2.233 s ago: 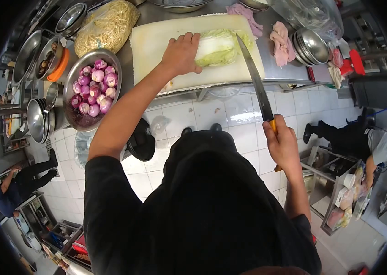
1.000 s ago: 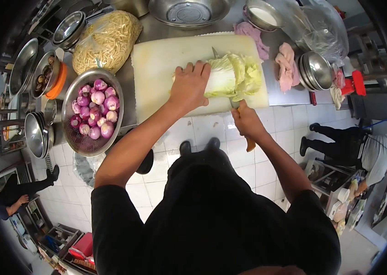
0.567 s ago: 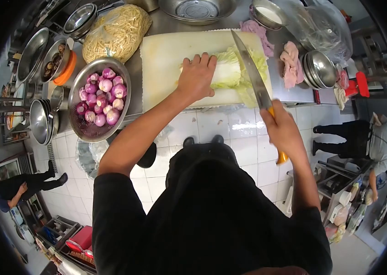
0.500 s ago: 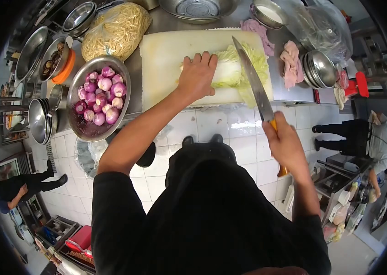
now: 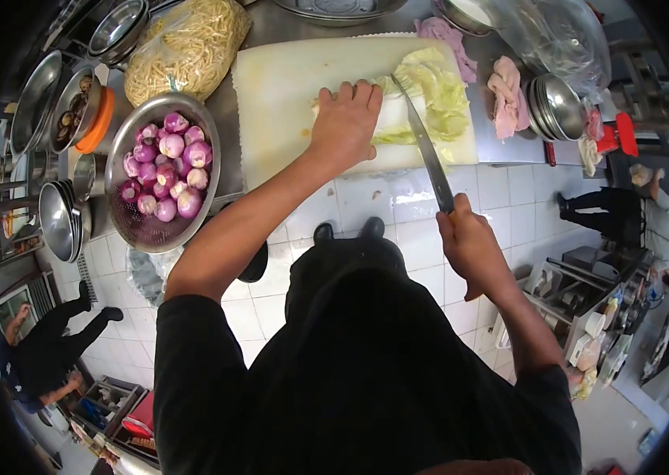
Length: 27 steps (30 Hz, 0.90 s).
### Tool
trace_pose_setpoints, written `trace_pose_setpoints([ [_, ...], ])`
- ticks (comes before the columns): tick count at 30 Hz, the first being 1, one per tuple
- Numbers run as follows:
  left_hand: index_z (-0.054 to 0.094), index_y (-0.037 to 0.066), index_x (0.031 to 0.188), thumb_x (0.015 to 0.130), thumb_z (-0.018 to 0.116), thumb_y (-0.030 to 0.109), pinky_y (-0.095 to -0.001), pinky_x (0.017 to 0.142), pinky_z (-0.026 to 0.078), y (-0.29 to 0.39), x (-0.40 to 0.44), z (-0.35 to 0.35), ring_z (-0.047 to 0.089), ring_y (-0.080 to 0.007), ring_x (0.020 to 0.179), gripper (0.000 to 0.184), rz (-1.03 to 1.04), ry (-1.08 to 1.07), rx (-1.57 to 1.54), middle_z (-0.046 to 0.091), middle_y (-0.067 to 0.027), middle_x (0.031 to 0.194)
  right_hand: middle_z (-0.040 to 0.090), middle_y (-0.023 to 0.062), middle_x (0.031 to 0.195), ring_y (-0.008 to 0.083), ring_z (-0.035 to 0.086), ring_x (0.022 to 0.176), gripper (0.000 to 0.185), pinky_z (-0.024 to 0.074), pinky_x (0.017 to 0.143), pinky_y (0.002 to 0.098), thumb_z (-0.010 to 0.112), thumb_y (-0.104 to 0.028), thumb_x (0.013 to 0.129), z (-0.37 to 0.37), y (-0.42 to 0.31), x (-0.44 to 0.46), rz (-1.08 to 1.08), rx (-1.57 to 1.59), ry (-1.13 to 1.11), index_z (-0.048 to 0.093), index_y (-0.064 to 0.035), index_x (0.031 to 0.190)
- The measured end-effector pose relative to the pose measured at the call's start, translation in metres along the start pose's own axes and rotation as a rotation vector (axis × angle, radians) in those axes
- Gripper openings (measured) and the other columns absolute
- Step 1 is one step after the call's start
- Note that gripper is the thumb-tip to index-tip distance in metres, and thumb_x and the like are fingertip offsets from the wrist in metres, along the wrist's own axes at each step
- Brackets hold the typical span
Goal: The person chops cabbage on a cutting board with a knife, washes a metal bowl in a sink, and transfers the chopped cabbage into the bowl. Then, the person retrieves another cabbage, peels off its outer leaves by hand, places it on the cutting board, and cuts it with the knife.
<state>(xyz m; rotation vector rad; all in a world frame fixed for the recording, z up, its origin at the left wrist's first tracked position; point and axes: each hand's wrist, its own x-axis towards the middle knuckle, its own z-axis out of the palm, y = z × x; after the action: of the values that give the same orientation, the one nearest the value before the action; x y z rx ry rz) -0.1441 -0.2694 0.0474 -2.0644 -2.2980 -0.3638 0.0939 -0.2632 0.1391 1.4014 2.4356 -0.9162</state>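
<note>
On the white cutting board [image 5: 279, 79] lies a pale green leafy cabbage [image 5: 439, 95], its leafy part spread at the right. My left hand [image 5: 344, 127] presses on the cabbage's left end, fingers wrapped over it. A long knife [image 5: 429, 150] is held by its handle in my right hand [image 5: 471, 247], beyond the board's near edge. The blade slants up and left, its tip over the cabbage near my left fingers. Whether the edge touches the leaves cannot be told.
A colander [image 5: 117, 214] of peeled purple onions and a bag of noodle-like strips [image 5: 188, 51] stand left of the board. Pink cloths [image 5: 506, 95] and stacked metal bowls [image 5: 560, 107] are at the right. One person [image 5: 49, 340] is at far left, another [image 5: 659, 222] at far right.
My right hand and the knife have shifted slightly left, the blade now nearer my left hand. More cabbage leaves lie spread to the right of the blade. The camera view has shifted a little.
</note>
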Motion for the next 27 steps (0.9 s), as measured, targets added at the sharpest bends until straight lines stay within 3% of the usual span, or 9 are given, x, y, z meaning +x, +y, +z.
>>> trace_pose_setpoints([
  [7, 0.043, 0.003, 0.124, 0.050, 0.084, 0.028, -0.0457, 0.081, 0.039, 0.006, -0.004, -0.002, 0.049, -0.0269, 0.104, 0.088, 0.000, -0.001, 0.004, 0.048, -0.0107, 0.113, 0.060, 0.0292, 0.076, 0.0477, 0.059, 0.076, 0.026, 0.0459, 0.066, 0.0516, 0.050, -0.018, 0.093, 0.041, 0.020, 0.070, -0.108, 0.017, 0.006, 0.040, 0.0055, 0.096],
  [10, 0.043, 0.003, 0.124, 0.050, 0.084, 0.027, -0.0455, 0.082, 0.039, 0.004, 0.002, -0.004, 0.049, -0.0274, 0.104, 0.089, -0.026, -0.004, 0.004, 0.048, -0.0109, 0.114, 0.059, 0.0329, 0.078, 0.0514, 0.056, 0.079, 0.028, 0.0457, 0.071, 0.0544, 0.049, -0.019, 0.092, 0.060, 0.023, 0.106, -0.128, 0.068, 0.038, 0.039, 0.0058, 0.101],
  [11, 0.043, 0.003, 0.124, 0.049, 0.084, 0.027, -0.0455, 0.082, 0.039, 0.004, -0.001, -0.003, 0.049, -0.0276, 0.104, 0.089, -0.028, -0.009, 0.002, 0.048, -0.0109, 0.114, 0.060, 0.0304, 0.075, 0.0462, 0.060, 0.069, 0.030, 0.0493, 0.063, 0.0502, 0.048, -0.022, 0.093, 0.066, 0.031, 0.110, -0.205, 0.043, 0.105, 0.040, 0.0056, 0.103],
  [14, 0.043, 0.003, 0.125, 0.049, 0.084, 0.027, -0.0455, 0.082, 0.039, 0.005, -0.003, 0.000, 0.049, -0.0283, 0.105, 0.090, -0.029, 0.038, 0.008, 0.048, -0.0113, 0.115, 0.056, 0.0163, 0.062, 0.0291, 0.059, 0.048, 0.038, 0.0480, 0.044, 0.0401, 0.050, -0.025, 0.093, 0.047, 0.024, 0.111, -0.003, 0.287, -0.082, 0.039, 0.0063, 0.112],
  [15, 0.043, 0.003, 0.125, 0.049, 0.084, 0.027, -0.0455, 0.082, 0.039, 0.007, -0.004, -0.001, 0.049, -0.0286, 0.105, 0.090, -0.032, 0.014, 0.012, 0.048, -0.0117, 0.115, 0.052, 0.0099, 0.062, 0.0184, 0.054, 0.044, 0.038, 0.0466, 0.039, 0.0324, 0.050, -0.027, 0.093, 0.038, 0.021, 0.113, 0.037, 0.319, -0.144, 0.039, 0.0031, 0.114],
  [22, 0.041, 0.001, 0.126, 0.051, 0.085, 0.027, -0.0455, 0.087, 0.039, 0.002, -0.004, -0.007, 0.046, -0.0315, 0.109, 0.091, -0.071, -0.003, 0.014, 0.045, -0.0163, 0.118, 0.052, 0.0076, 0.065, 0.0171, 0.053, 0.046, 0.031, 0.0447, 0.041, 0.0309, 0.050, -0.025, 0.092, 0.012, 0.025, 0.133, -0.082, 0.311, -0.085, 0.044, -0.0017, 0.111],
  [25, 0.040, -0.001, 0.125, 0.050, 0.086, 0.026, -0.0438, 0.090, 0.039, -0.002, -0.007, -0.005, 0.046, -0.0332, 0.108, 0.092, -0.061, 0.052, -0.006, 0.043, -0.0187, 0.118, 0.059, 0.0226, 0.073, 0.0359, 0.060, 0.061, 0.029, 0.0462, 0.059, 0.0434, 0.050, -0.023, 0.091, -0.004, 0.024, 0.104, -0.150, 0.254, 0.027, 0.046, 0.0017, 0.106],
  [27, 0.040, -0.004, 0.123, 0.050, 0.086, 0.026, -0.0420, 0.090, 0.040, -0.004, -0.006, -0.005, 0.046, -0.0337, 0.106, 0.092, -0.071, 0.067, -0.038, 0.044, -0.0193, 0.115, 0.058, 0.0247, 0.074, 0.0407, 0.059, 0.068, 0.028, 0.0451, 0.063, 0.0456, 0.051, -0.020, 0.090, -0.021, 0.012, 0.065, -0.141, 0.260, 0.053, 0.045, 0.0014, 0.107],
])
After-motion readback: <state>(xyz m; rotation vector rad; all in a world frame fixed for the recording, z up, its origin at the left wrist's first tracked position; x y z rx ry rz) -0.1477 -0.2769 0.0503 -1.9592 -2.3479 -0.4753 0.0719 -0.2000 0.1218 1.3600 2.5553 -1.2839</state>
